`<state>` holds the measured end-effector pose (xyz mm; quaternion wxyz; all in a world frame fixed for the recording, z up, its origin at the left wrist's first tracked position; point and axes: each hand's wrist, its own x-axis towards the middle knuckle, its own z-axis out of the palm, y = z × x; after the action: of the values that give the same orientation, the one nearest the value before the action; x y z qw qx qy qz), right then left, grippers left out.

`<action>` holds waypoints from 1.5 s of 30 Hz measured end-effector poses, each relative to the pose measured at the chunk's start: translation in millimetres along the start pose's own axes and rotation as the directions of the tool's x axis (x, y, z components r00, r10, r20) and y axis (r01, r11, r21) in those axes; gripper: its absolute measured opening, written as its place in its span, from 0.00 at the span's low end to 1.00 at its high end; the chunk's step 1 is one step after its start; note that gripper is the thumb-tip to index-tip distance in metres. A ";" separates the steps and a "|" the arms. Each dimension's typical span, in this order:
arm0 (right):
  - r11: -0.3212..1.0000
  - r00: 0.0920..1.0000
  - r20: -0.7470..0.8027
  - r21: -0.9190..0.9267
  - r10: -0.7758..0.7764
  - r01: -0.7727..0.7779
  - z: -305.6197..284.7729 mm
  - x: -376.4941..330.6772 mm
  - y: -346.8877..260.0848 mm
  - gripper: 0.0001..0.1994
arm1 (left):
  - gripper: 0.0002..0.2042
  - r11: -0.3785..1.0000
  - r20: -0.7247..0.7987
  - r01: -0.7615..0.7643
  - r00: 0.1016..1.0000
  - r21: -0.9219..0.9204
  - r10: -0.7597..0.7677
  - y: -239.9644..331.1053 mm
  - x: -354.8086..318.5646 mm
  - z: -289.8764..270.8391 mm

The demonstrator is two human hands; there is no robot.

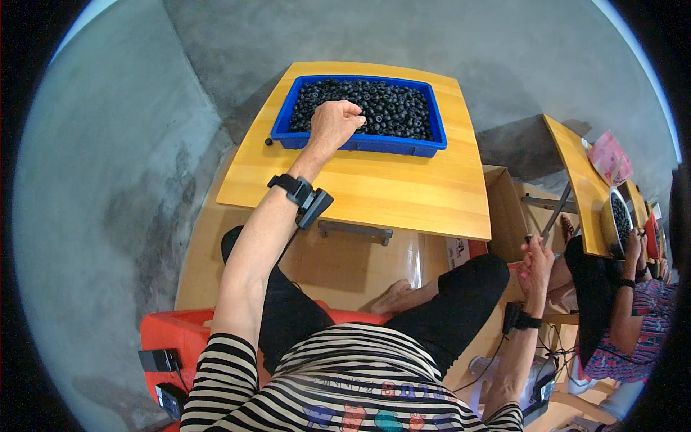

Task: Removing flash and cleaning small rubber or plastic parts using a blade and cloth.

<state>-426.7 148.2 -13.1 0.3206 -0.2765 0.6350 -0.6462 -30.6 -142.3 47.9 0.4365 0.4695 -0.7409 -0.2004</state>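
Observation:
A blue plastic tray (288, 108) full of blueberries (392, 108) stands at the far side of a small wooden table (367, 191). Over the berries, left of the tray's middle, is my left hand (335, 124), its thumb and fingers drawn together in a pinch. What those fingertips hold, if anything, does not show. Off the table's right side, above my knee, my right hand (535, 263) is closed with a small dark berry (529, 238) at its fingertips. A single blueberry (269, 142) lies on the table beside the tray's left corner.
A grey wall (360, 36) rises behind the table. Cardboard boxes (502, 209) stand under its right side. Farther right, another person (626, 324) sits at a second table (579, 180) with a bowl of dark berries (617, 219) and a pink bag (610, 157). Cables (558, 345) hang near my right forearm.

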 end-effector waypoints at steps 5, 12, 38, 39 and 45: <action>0.975 0.992 -0.056 -0.188 0.110 -0.119 -32.5 60.0 72.8 0.09 | 0.11 0.956 0.053 0.059 0.996 0.288 -0.077 0.2 20.0 23.3; 0.951 0.967 -0.214 -0.245 0.136 -0.188 -15.9 68.9 74.6 0.13 | 0.09 0.969 0.027 0.138 0.989 0.203 -0.146 -10.7 15.6 29.5; 0.891 0.669 0.609 0.155 -0.426 0.427 225.4 -127.1 -87.8 0.12 | 0.08 0.008 0.385 0.385 0.922 -0.923 0.037 108.3 -166.2 -39.2; 0.893 0.671 0.610 0.150 -0.422 0.425 226.4 -128.9 -87.0 0.12 | 0.08 0.004 0.388 0.388 0.921 -0.922 0.035 107.6 -168.2 -37.8; 0.934 0.736 0.579 0.272 -0.353 0.234 231.2 -139.6 -88.6 0.10 | 0.06 -0.081 0.416 0.411 0.907 -0.908 -0.064 106.8 -179.2 -33.3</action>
<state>-166.0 105.3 91.7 0.4282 -0.5392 0.3813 -0.6169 -26.5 68.6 59.2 0.5004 0.1095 -0.3207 -0.7967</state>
